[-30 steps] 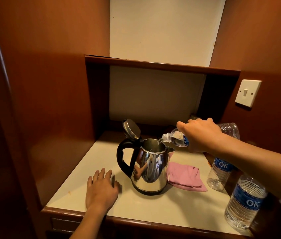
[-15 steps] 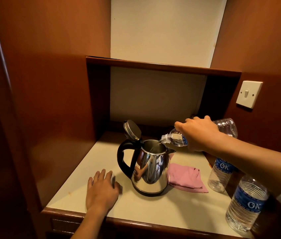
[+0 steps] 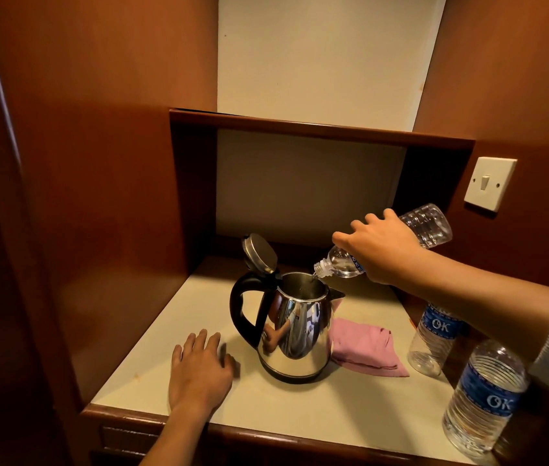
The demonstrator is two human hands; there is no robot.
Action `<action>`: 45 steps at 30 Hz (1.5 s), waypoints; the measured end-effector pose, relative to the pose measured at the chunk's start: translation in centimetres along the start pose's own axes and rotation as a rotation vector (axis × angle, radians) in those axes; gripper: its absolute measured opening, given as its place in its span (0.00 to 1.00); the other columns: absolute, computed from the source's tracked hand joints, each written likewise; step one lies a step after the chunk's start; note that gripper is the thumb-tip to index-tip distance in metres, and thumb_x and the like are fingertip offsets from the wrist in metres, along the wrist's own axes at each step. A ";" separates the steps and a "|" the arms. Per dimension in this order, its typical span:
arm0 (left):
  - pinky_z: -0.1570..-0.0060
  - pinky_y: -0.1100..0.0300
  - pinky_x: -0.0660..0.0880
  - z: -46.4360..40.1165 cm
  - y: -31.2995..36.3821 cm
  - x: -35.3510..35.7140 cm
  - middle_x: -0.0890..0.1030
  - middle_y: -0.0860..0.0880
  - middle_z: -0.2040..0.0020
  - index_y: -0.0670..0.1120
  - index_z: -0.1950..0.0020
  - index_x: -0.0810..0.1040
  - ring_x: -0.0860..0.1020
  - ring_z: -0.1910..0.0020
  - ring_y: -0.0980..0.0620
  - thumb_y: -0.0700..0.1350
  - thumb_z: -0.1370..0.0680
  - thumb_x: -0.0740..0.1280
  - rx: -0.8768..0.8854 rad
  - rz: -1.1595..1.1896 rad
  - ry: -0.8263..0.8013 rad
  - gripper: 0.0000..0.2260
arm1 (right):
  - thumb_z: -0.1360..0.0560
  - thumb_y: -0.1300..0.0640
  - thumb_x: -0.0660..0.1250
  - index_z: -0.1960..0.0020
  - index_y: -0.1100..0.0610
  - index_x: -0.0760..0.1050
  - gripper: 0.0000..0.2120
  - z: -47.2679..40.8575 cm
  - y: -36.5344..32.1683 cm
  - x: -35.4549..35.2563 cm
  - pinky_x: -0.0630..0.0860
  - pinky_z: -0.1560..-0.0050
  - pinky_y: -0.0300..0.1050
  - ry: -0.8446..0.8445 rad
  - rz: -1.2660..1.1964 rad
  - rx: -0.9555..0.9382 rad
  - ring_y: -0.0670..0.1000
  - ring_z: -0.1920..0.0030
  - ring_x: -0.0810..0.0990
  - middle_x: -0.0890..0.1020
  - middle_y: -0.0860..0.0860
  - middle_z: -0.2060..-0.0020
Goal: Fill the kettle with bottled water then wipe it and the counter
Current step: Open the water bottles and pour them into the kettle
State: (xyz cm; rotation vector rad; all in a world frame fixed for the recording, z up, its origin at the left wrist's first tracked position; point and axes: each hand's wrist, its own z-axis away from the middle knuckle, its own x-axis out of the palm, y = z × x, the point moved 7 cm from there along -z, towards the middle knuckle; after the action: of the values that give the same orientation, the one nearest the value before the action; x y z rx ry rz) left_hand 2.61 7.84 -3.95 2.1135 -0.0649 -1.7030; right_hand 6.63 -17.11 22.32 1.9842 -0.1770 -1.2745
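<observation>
Pouring step in hand: right hand [image 3: 379, 252] grasps tilted water bottle [image 3: 431, 225], neck just above open kettle [image 3: 295, 326]. Left hand [image 3: 199, 368] released, flat on counter [image 3: 333, 408] near front edge. Steel kettle mid-counter, lid [image 3: 259, 253] up, black handle. Bottle looks nearly empty; next likely: right it, reach pink cloth [image 3: 365, 348] beside kettle. Two more bottles by right edge.

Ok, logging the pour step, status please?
Right hand tipping bottle over open kettle. Left hand flat on counter. Pink cloth beside kettle, nothing blocking.
</observation>
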 end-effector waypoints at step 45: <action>0.22 0.47 0.50 0.0 -0.1 -0.1 0.60 0.48 0.19 0.51 0.22 0.62 0.54 0.20 0.47 0.49 0.15 0.49 0.028 0.003 0.037 0.21 | 0.31 0.54 0.79 0.33 0.46 0.65 0.32 10.9 -8.5 11.8 0.75 0.58 0.25 0.380 -1.748 0.669 0.37 0.47 0.77 0.78 0.43 0.44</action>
State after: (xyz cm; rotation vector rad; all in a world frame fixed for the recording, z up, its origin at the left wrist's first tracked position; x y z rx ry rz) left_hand 2.54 8.00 -3.86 2.1634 -0.0819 -1.6702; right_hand 1.08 -22.49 5.87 2.8790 1.9170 -1.7757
